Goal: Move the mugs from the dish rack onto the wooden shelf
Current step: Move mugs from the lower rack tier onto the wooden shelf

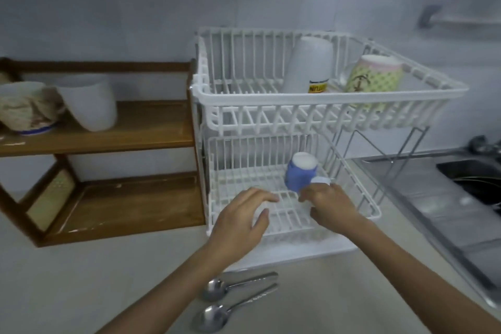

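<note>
A white two-tier dish rack [333, 95] stands on the counter. On its lower tier a blue mug [299, 175] sits upside down, and my right hand [329, 205] grips its pale handle. My left hand [241, 221] curls over a small white mug [258, 214] at the lower tier's front left; the hand hides most of it. The upper tier holds an inverted patterned pink-and-yellow mug [372, 81] and a tall white cup [309, 65]. The wooden shelf [141, 131] is left of the rack, with a white cup [88, 102] and a patterned mug [25, 107] on its upper board.
Two spoons [233, 298] lie on the counter near my forearms. A steel sink [471, 184] is to the right of the rack. The shelf's lower board [130, 203] is bare wood. A tiled wall runs behind everything.
</note>
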Demonstrator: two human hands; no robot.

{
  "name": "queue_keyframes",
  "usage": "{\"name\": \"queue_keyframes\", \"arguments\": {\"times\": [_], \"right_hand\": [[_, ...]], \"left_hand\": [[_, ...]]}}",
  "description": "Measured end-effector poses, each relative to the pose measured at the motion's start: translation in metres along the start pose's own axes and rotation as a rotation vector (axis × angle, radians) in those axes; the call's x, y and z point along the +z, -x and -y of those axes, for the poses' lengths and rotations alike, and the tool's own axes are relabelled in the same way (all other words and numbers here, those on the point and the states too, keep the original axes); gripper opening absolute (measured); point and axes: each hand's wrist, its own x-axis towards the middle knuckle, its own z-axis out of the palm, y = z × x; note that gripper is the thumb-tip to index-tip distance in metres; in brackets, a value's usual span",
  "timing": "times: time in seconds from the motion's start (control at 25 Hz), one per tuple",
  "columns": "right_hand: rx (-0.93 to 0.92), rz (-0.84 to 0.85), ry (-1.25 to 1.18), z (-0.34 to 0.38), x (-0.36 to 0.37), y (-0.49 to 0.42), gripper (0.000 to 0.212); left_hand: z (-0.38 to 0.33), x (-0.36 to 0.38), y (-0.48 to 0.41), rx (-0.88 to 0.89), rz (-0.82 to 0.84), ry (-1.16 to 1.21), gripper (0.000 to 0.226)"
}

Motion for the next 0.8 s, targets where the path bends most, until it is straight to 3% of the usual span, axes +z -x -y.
{"name": "queue_keyframes", "arguments": {"times": [0.04,0.12,0.2,0.32,0.44,0.48,0.56,0.72,0.8], "right_hand": [[-0.065,0.103,0.194,-0.010,0.002,-0.005,0.047],[-0.151,0.104,0.441,-0.019,0.003,-0.018,0.045],[-0.024,0.001,0.414,-0.024,-0.008,-0.027,0.030],[0.026,0.098,0.458,-0.034,0.004,-0.044,0.024],[0.145,0.147,0.466,-0.045,0.014,-0.048,0.022],[0.111,0.163,0.486,-0.049,0.021,-0.051,0.026],[0.023,0.268,0.593,-0.046,0.028,-0.056,0.030],[0.184,0.329,0.617,-0.030,0.023,-0.056,0.039],[0.146,0.305,0.602,-0.032,0.022,-0.059,0.040]], "left_hand": [[0.005,0.013,-0.020,0.005,0.063,-0.119,0.031],[0.013,0.032,-0.062,0.113,0.124,-0.355,0.039],[0.020,0.052,-0.104,0.217,0.193,-0.652,0.038],[0.019,0.077,-0.158,0.310,0.292,-1.025,0.034],[0.037,0.113,-0.185,0.512,0.430,-1.141,0.032],[0.043,0.124,-0.191,0.556,0.462,-1.140,0.031],[0.044,0.135,-0.197,0.556,0.472,-1.220,0.019],[0.045,0.151,-0.200,0.550,0.449,-1.319,0.015],[0.043,0.142,-0.200,0.511,0.417,-1.298,0.020]]}}
